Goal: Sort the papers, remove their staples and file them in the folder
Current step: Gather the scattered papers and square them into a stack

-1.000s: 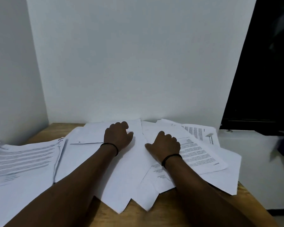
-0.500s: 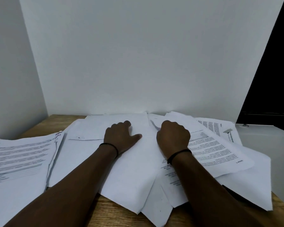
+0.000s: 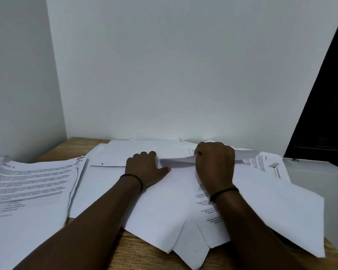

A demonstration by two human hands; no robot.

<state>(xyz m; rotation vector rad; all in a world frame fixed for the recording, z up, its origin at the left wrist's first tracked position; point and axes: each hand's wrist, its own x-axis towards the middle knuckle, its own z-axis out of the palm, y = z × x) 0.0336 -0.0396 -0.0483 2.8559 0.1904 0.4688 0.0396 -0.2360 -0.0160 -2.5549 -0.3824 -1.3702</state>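
My right hand (image 3: 215, 164) pinches the far edge of a sheet (image 3: 176, 161), lifting it; my left hand (image 3: 144, 168) presses flat, fingers relaxed, on the papers (image 3: 160, 207) just beside. The lifted edge runs left to right between both hands; the right is nearer its fold.

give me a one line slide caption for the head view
Right hand lifts a sheet's edge while the left hand rests on loose papers on a wooden desk.

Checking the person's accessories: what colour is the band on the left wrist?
Black: a thin band round the left wrist, clearest in the head view.
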